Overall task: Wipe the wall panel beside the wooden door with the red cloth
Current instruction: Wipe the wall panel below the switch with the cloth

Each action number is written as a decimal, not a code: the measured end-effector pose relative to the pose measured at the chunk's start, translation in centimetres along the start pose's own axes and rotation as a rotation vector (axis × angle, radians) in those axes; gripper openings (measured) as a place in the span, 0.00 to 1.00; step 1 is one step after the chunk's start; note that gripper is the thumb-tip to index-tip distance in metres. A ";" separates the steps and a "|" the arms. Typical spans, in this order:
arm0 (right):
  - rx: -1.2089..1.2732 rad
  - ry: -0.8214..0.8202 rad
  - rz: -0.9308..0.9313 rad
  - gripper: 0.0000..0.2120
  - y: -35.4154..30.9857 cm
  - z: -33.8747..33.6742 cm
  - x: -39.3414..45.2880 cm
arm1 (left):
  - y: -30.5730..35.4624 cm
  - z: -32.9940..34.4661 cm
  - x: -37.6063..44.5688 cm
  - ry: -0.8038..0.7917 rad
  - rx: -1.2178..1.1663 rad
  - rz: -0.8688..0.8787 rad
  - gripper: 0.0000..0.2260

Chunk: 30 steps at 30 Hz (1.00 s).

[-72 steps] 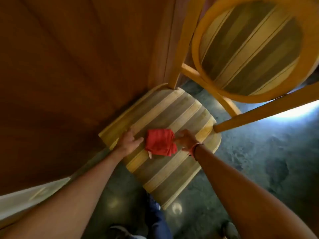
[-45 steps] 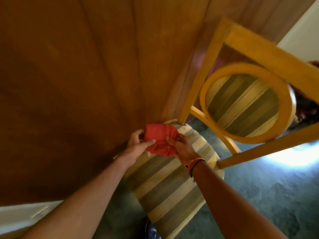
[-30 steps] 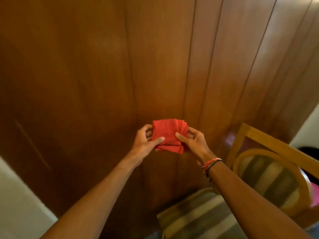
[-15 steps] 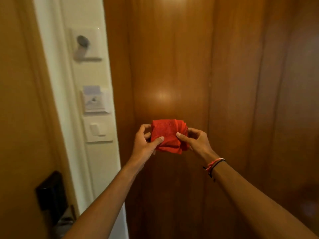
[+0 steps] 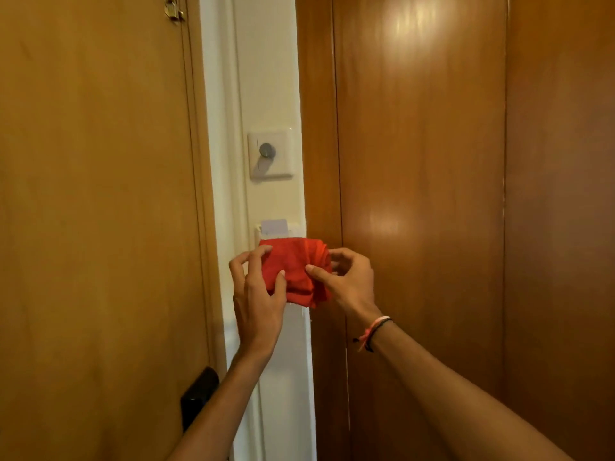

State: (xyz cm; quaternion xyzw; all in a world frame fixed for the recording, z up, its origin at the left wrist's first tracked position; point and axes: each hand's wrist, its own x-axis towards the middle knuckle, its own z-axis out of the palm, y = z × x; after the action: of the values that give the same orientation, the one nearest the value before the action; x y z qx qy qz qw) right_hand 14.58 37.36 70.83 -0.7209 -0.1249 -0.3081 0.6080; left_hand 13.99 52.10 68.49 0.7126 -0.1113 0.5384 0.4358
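Two bare forearms reach up from the bottom edge. The right wrist wears thin cord bracelets (image 5: 374, 331), pink and black. The left hand (image 5: 258, 294) and right hand (image 5: 349, 281) are both closed on a folded red cloth (image 5: 294, 271), thumbs on its near face and fingers curled round its sides, holding it up between them. The cloth hangs in front of the narrow white wall panel (image 5: 266, 78); whether it touches the panel cannot be told. Just above it a white card (image 5: 274, 226) stands in a wall holder. Higher up sits a white switch plate with a grey round knob (image 5: 267, 150). Left is the wooden door (image 5: 93, 194) with a black lock plate (image 5: 199, 394); right, dark glossy wood panelling (image 5: 466, 194). No writing is legible.
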 end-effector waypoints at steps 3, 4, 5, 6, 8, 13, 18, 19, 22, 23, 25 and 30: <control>-0.102 0.007 -0.051 0.19 -0.5 2.3 1.8 | -1.0 0.3 1.1 -0.048 0.237 0.062 0.20; -0.202 -0.004 -0.085 0.19 -0.4 2.5 2.4 | -1.3 0.6 1.3 -0.082 0.318 0.070 0.21; -0.328 -0.011 -0.127 0.19 -0.2 2.5 2.9 | -1.7 0.8 1.4 -0.111 0.412 0.076 0.24; -0.450 -0.002 -0.178 0.18 0.0 2.0 3.5 | -2.3 1.2 1.6 -0.132 0.520 0.100 0.27; -0.643 0.053 -0.306 0.18 0.7 0.2 4.4 | -3.2 2.0 1.5 -0.182 0.709 0.172 0.31; -0.984 0.279 -0.596 0.20 2.3 -8.3 6.9 | -4.5 4.1 0.9 -0.223 0.706 0.251 0.36; -1.301 0.381 -0.713 0.32 5.9 -14.9 9.7 | -5.7 5.4 -0.6 -0.240 0.707 0.349 0.28; -1.325 0.362 -0.746 0.33 6.7 -15.4 10.0 | -5.9 5.8 -0.7 -0.251 0.729 0.353 0.27; -1.366 0.373 -0.801 0.36 8.5 -15.5 10.7 | -6.1 6.7 -0.5 -0.247 0.794 0.348 0.28; -1.373 0.404 -0.809 0.37 9.0 -15.4 10.9 | -6.2 6.9 -0.2 -0.239 0.814 0.364 0.28; -1.377 0.450 -0.822 0.38 9.8 -15.4 11.5 | -6.6 7.3 0.7 -0.208 0.832 0.426 0.28; -1.399 0.468 -0.834 0.41 10.2 -15.4 11.7 | -7.5 7.9 0.8 -0.135 0.798 0.439 0.29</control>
State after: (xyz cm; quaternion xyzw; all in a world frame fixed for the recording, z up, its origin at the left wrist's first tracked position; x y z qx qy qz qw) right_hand 24.90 18.09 70.73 -0.7438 -0.0320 -0.6546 -0.1314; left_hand 24.34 50.95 65.14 0.8177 -0.0717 0.5712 -0.0055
